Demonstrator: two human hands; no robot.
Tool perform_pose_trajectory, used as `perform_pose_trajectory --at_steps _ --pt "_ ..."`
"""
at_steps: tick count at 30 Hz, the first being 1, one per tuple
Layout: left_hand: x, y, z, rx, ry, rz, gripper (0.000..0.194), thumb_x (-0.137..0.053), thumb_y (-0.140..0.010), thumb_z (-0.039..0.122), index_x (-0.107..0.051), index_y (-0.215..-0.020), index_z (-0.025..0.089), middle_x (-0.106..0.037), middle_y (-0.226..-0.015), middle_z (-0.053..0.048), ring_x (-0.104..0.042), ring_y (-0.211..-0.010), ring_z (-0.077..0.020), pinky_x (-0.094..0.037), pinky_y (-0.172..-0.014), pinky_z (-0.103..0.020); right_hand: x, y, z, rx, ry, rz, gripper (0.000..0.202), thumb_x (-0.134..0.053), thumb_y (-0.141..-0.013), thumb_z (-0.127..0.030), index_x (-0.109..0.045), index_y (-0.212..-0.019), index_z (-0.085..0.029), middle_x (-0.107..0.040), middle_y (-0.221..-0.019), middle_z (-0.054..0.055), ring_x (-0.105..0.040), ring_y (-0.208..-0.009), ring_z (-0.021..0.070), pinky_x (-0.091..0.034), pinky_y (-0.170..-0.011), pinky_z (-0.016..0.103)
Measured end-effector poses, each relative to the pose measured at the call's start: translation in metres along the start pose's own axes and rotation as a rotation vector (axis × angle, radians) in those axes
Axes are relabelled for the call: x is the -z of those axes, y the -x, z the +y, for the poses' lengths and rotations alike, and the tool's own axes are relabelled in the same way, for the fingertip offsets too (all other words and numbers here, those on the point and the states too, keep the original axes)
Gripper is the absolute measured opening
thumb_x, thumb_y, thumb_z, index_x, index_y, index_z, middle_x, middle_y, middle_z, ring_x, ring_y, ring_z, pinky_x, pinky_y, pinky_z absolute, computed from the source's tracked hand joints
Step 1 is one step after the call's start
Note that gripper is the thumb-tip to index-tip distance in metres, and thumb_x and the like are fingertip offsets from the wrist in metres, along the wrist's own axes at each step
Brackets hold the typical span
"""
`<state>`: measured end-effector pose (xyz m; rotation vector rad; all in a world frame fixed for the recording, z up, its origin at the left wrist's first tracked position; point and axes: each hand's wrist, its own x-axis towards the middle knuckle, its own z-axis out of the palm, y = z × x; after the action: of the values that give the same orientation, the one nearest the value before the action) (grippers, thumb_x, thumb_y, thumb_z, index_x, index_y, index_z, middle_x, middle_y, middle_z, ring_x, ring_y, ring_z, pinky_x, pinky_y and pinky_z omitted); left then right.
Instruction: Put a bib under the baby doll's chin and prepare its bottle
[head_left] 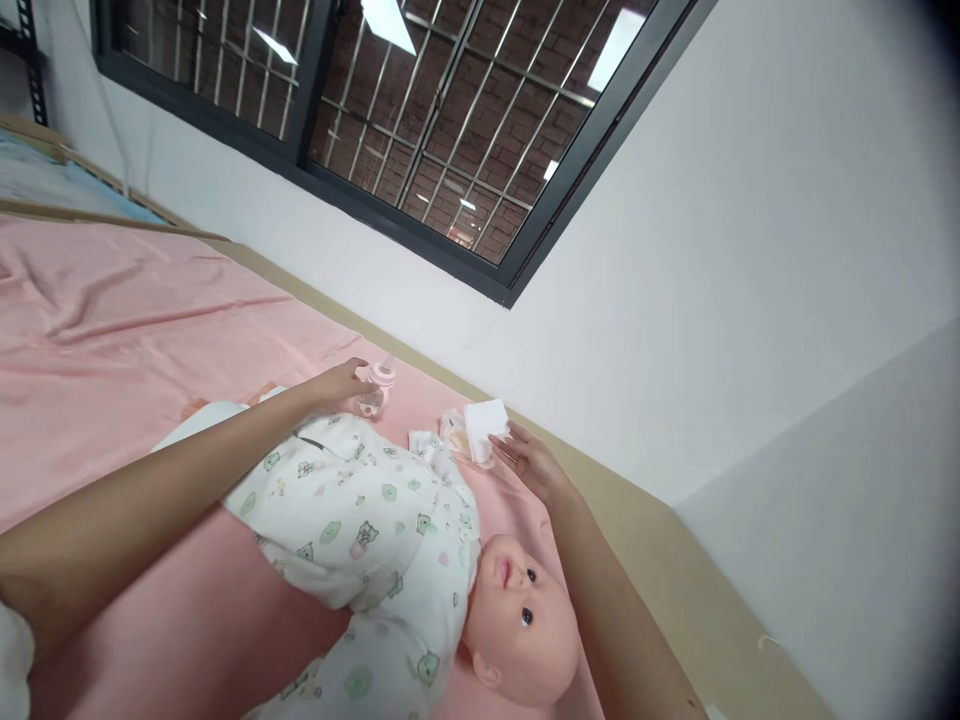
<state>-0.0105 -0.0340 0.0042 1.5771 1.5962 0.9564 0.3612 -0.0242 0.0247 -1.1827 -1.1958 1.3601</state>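
Apparently we gripped a bottle (pixel 370 403) at centre with left hand (pixel 335 386); right hand (pixel 536 465), fingers open, touched white paper (pixel 486 418); lifting likely needed pinching.

Head-high view (just one), angled down forward

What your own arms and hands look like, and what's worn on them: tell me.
The left hand and right hand wear no gloves; no rings or watch show. A white sleeve ends high on the left arm; the right forearm is bare.
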Motion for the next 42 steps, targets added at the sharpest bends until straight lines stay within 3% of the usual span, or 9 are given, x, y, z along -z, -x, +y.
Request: perform_pose_trajectory --at_steps 4,10,14,19,24,33,42 --pt "0.0 0.005 0.003 -0.012 0.022 -0.011 0.07 -0.062 -0.076 0.04 -0.039 -0.138 0.017 -0.063 -0.122 -0.015 -0.066 -0.097 -0.0279 -0.053 -0.069 -0.03 0.003 -0.002 -0.002 0.041 -0.154 -0.002 0.037 -0.068 -0.072 -0.009 -0.061 -0.106 -0.022 -0.068 -0.109 0.002 -0.068 -0.101 0.0142 -0.056 -0.093 0.026" --pt "0.001 0.006 0.003 -0.028 0.023 -0.012 0.072 -0.063 -0.073 0.041 -0.04 -0.137 0.015 -0.062 -0.123 -0.016 -0.063 -0.105 -0.0298 -0.053 -0.076 -0.031 0.003 -0.002 -0.005 0.077 -0.294 -0.053 0.038 -0.06 -0.072 -0.006 -0.063 -0.107 -0.02 -0.066 -0.072 -0.005 -0.065 -0.068 0.0045 -0.051 -0.097 0.019" --pt "0.0 0.006 0.002 -0.033 0.037 -0.015 0.077 -0.063 -0.072 0.041 -0.036 -0.139 0.014 -0.061 -0.124 -0.016 -0.063 -0.105 -0.0293 -0.052 -0.077 -0.032 -0.004 0.0 -0.012 0.115 -0.279 -0.078 0.044 -0.059 -0.069 -0.006 -0.063 -0.11 -0.021 -0.06 -0.063 -0.008 -0.061 -0.063 0.0036 -0.051 -0.095 0.016" --pt "-0.001 0.005 0.003 -0.034 0.042 -0.021 0.078 -0.063 -0.07 0.039 -0.036 -0.138 0.014 -0.061 -0.123 -0.015 -0.061 -0.108 -0.0279 -0.05 -0.082 -0.031 -0.019 0.001 -0.018 0.12 -0.181 -0.139 0.048 -0.062 -0.068 -0.008 -0.062 -0.113 -0.022 -0.064 -0.069 -0.007 -0.061 -0.062 0.0022 -0.051 -0.088 0.011" --pt "0.0 0.006 0.005 -0.035 0.033 -0.024 0.08 -0.063 -0.069 0.038 -0.036 -0.139 0.012 -0.06 -0.124 -0.017 -0.062 -0.108 -0.028 -0.05 -0.081 -0.03 -0.026 -0.003 -0.01 0.037 -0.203 -0.13 0.042 -0.064 -0.069 -0.007 -0.063 -0.109 -0.021 -0.07 -0.091 -0.002 -0.066 -0.074 0.0055 -0.055 -0.089 0.019" --pt "-0.002 0.005 0.004 -0.039 0.015 0.005 0.076 -0.065 -0.067 0.038 -0.042 -0.137 0.017 -0.058 -0.13 -0.014 -0.061 -0.111 -0.0305 -0.049 -0.084 -0.031 -0.007 -0.005 0.005 -0.09 -0.123 -0.019 0.034 -0.067 -0.073 -0.01 -0.061 -0.105 -0.021 -0.066 -0.113 0.005 -0.07 -0.086 0.0145 -0.059 -0.087 0.03" --pt "-0.005 0.0 -0.002 -0.05 0.048 -0.002 0.085 -0.065 -0.067 0.035 -0.033 -0.144 0.017 -0.05 -0.14 -0.017 -0.057 -0.117 -0.0332 -0.05 -0.087 -0.034 0.009 0.01 0.004 -0.004 0.011 0.065 0.037 -0.069 -0.07 -0.017 -0.064 -0.107 -0.022 -0.065 -0.114 0.004 -0.07 -0.085 0.015 -0.057 -0.084 0.027"
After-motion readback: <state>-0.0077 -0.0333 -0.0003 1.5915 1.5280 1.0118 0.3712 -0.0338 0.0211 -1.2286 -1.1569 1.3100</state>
